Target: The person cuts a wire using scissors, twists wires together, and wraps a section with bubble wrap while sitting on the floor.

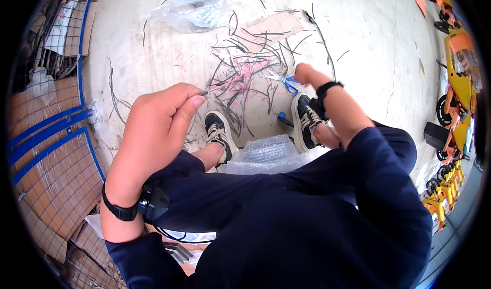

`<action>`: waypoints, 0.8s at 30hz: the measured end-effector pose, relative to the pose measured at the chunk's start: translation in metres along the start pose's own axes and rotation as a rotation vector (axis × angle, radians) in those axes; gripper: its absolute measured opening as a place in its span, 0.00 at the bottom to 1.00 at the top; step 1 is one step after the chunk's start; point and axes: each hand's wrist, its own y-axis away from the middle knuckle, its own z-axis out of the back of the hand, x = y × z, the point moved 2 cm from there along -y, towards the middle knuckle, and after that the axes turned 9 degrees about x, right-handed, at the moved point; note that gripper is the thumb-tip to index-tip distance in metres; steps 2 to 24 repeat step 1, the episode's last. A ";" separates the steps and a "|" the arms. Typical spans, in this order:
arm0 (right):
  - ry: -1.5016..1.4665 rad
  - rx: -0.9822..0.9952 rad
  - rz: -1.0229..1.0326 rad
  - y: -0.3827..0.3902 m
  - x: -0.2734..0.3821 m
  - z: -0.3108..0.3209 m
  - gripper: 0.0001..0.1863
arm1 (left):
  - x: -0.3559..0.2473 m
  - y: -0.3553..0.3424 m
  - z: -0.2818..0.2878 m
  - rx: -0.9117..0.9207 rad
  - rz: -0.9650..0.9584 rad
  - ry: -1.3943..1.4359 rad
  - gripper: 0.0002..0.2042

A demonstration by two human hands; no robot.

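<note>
My left hand [174, 112] is closed in a pinch, thumb against the side of the forefinger. A short dark grey piece of cable [203, 93] sticks out from that pinch. Thin pink strands [225, 86] run on from about its tip; whether they belong to it or lie on the floor behind, I cannot tell. At the right, my right hand [309, 75] has its fingers curled at the blue handles of a pair of scissors [290, 87]. One handle loop hangs free below the fingers, and the blades point left, spread apart. The fingers partly hide the other loop.
Dark cable offcuts [268, 97] and pink scraps [248, 66] litter the floor, around a torn cardboard piece [273, 30]. Clear plastic [197, 10] lies beyond; bubble wrap [268, 153] sits between my shoes. Blue-framed mesh [51, 99] stands left, yellow-orange wheeled machines [458, 79] right.
</note>
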 end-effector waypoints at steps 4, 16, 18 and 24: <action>0.006 0.010 0.005 -0.008 0.001 -0.001 0.17 | 0.001 -0.002 0.001 0.006 0.013 0.013 0.05; 0.006 0.010 0.005 -0.008 0.001 -0.001 0.17 | 0.001 -0.002 0.001 0.006 0.013 0.013 0.05; 0.006 0.010 0.005 -0.008 0.001 -0.001 0.17 | 0.001 -0.002 0.001 0.006 0.013 0.013 0.05; 0.006 0.010 0.005 -0.008 0.001 -0.001 0.17 | 0.001 -0.002 0.001 0.006 0.013 0.013 0.05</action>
